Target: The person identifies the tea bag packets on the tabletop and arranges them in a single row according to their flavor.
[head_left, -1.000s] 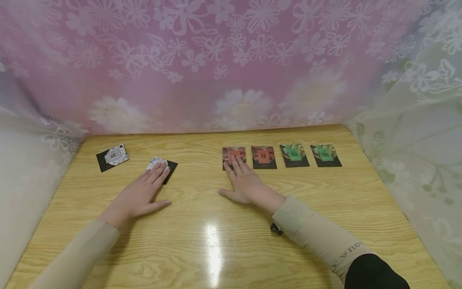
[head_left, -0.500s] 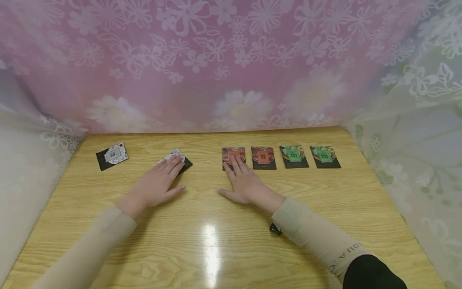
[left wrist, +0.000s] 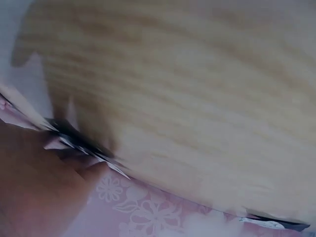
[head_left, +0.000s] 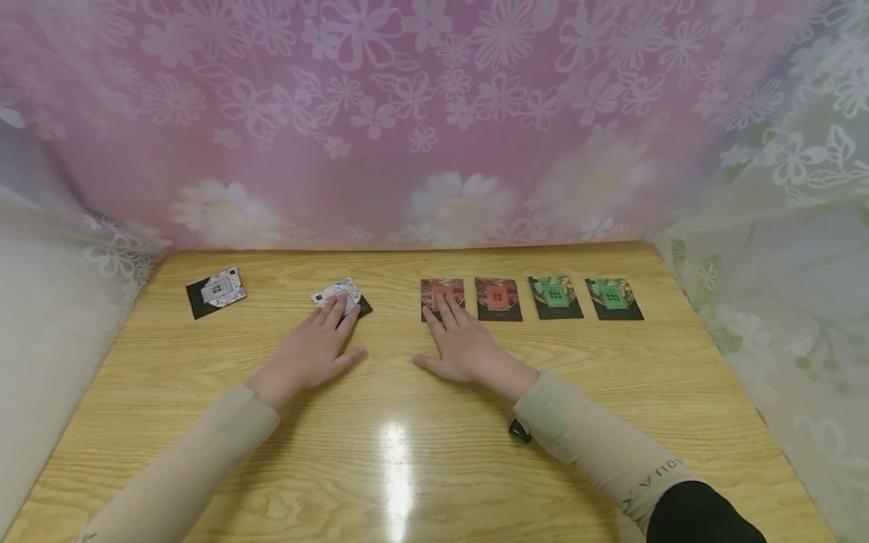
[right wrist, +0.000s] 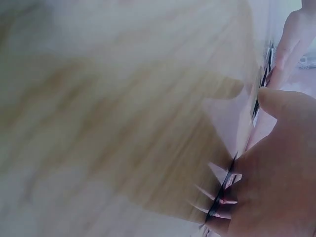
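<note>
My left hand (head_left: 305, 356) lies palm down with its straight fingertips on a flat black packet (head_left: 349, 287) with a white-and-blue pattern; the fingers cover part of it. In the left wrist view, this hand (left wrist: 44, 177) touches the dark packet edge (left wrist: 76, 138). My right hand (head_left: 465, 351) rests its extended fingers on a red-and-black packet (head_left: 434, 286), the leftmost of the row at right. The right wrist view shows that hand (right wrist: 276, 163) with its thumb spread away from the fingers. A matching white-and-blue packet (head_left: 219, 291) lies tilted at far left.
Beside the covered red packet lie a second red packet (head_left: 498, 299) and two green-and-black packets, one nearer (head_left: 555, 296) and one at the row's end (head_left: 614, 298). A small black object (head_left: 520, 431) shows under the right sleeve. Floral curtains (head_left: 421, 136) border the wooden table (head_left: 339, 467).
My left hand has slid the white-and-blue packet rightward and slightly away, closer to the red one. The right hand has stayed on the red packet.
</note>
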`<state>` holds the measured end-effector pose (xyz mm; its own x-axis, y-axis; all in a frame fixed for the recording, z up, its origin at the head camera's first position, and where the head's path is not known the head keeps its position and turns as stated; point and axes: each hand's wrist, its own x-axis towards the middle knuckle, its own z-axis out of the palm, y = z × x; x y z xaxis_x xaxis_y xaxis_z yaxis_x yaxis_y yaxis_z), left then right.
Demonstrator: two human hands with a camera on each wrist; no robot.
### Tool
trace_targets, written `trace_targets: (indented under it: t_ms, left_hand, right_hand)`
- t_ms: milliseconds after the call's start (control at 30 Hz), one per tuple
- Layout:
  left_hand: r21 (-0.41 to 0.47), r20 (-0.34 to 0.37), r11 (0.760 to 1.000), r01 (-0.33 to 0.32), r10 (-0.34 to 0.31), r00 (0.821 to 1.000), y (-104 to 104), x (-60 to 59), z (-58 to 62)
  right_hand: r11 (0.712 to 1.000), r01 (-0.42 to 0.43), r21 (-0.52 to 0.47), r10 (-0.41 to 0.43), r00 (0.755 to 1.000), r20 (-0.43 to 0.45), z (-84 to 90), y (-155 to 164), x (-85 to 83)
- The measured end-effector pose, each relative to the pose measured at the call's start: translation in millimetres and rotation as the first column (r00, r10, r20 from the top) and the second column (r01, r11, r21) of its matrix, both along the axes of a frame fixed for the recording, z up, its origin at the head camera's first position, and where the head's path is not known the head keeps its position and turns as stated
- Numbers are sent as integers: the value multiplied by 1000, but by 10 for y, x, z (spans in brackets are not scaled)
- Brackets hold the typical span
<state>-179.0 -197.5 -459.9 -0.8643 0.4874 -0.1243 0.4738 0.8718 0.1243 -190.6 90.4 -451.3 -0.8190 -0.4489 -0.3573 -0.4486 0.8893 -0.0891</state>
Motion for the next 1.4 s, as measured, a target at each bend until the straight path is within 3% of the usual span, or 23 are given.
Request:
trace_targets:
  t_ms: [200,367,733,1033,1400]
  left_hand:
    - [34,-6,994,107,-107,994,6,-96,-2]
    - [42,-12,988,146,-146,989,23,-134,19]
    - [12,-66,995,97,-96,993,125,-91,60]
    - [0,-28,999,35,-35,999,163,-101,50]
    - [40,19,996,84,-85,996,191,-159,5]
  right_hand:
    - [999,12,-30,-13,1000,-21,49,4,25]
    - [1000,10,-15,-11,999,-43,59,-6,27]
    - [1000,9,10,-8,997,-74,41,1,-18]
    - [998,-46,-35,42,992,-116,-29,74,-147]
    - [993,-90,-79,85,994,-65,-111,132,-225]
